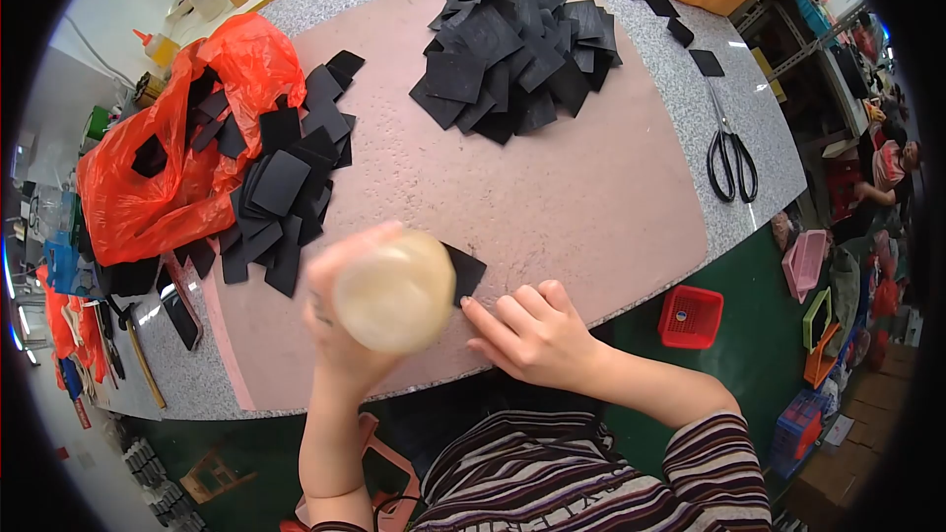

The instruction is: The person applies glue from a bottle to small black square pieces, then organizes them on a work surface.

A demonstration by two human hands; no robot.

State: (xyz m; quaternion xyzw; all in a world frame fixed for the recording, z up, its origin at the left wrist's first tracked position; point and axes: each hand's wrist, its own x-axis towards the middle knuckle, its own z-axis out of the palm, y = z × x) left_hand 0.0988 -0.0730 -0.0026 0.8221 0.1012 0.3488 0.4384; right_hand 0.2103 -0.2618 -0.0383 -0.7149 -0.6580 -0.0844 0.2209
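Observation:
My left hand is wrapped round a pale, round-ended object, blurred by motion, and its exact kind cannot be told. It is held over the pink mat and hides part of a flat black square piece. On the mat at the piece's lower right corner rests my right hand. Its index fingertip touches the piece, the other fingers are loosely bent and apart, and nothing is gripped between them. Whether the round object touches the black piece is hidden.
A large heap of black squares lies at the far side of the mat. At the left, more black squares spill beside a red plastic bag. Black-handled scissors lie at the right; a red basket stands below the table edge.

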